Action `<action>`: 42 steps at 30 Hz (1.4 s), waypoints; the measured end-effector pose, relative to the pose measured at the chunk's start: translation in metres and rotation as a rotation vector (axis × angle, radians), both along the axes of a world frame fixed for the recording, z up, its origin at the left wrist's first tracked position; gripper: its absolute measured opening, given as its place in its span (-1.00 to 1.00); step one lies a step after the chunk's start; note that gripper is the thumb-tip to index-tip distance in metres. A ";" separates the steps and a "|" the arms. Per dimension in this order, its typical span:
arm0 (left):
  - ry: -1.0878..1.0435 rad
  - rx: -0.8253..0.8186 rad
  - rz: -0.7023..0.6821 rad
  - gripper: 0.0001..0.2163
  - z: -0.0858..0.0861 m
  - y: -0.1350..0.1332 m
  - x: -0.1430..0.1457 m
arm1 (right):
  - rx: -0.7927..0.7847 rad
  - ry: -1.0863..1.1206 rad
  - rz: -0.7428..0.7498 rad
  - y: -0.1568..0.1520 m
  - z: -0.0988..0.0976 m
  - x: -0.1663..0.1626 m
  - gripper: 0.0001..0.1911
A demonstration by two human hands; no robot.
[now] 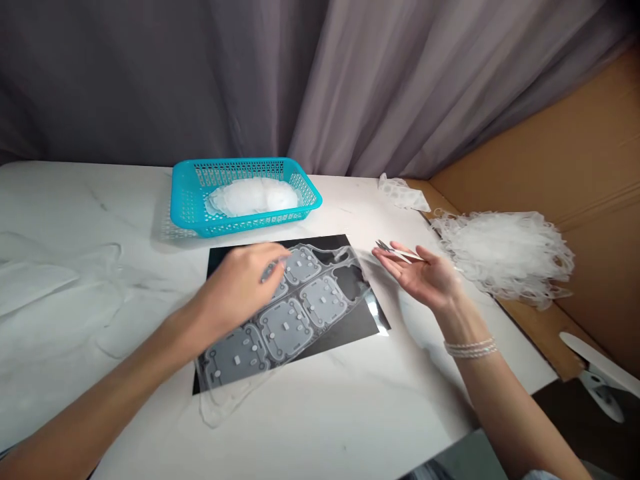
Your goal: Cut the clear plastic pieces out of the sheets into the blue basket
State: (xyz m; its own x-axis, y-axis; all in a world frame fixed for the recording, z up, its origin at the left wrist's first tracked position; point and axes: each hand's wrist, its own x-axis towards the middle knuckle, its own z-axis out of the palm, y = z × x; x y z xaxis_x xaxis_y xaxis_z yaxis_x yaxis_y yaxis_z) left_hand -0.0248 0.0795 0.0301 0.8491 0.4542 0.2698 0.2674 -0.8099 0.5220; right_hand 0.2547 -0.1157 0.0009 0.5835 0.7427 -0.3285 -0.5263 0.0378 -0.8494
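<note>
Silicone sheet [290, 313] lies pinned on a black mat [345, 323] under the spread left hand [240, 287]; at three o'clock, the open right hand [425, 273] cradles small scissors [397, 252], best kept level.

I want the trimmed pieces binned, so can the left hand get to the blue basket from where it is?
Probably yes. The left hand rests on the translucent sheet, and the blue basket sits just beyond it with only bare tabletop between. Nothing stands in the way.
</note>
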 end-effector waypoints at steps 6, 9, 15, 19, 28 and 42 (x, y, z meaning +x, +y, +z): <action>0.136 0.403 -0.359 -0.64 -0.055 -0.028 -0.021 | -0.102 -0.260 -0.165 -0.027 -0.005 -0.034 -0.52; 0.110 0.473 -0.384 -0.66 -0.064 -0.026 -0.025 | -0.164 -0.591 -0.023 -0.014 0.007 -0.091 -0.58; 0.094 0.513 -0.469 -0.72 -0.064 -0.023 -0.027 | -0.245 -1.128 0.359 0.009 0.005 -0.155 -0.75; 0.110 0.504 -0.476 -0.76 -0.064 -0.024 -0.028 | -0.250 -1.296 0.401 0.010 0.000 -0.158 -0.80; 0.116 0.506 -0.472 -0.75 -0.060 -0.025 -0.029 | -0.232 -1.473 0.397 0.020 -0.003 -0.161 -0.83; 0.124 0.555 -0.474 -0.76 -0.058 -0.026 -0.030 | -0.163 -1.948 0.439 0.008 -0.011 -0.177 -0.79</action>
State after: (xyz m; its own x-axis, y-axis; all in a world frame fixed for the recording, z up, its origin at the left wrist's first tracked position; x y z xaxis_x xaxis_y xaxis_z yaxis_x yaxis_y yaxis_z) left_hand -0.0544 0.0535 -0.0283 0.9592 -0.1446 0.2428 -0.1467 -0.9891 -0.0095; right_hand 0.0775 -0.1081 -0.0103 -0.0049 0.9417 0.3363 0.9838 0.0649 -0.1674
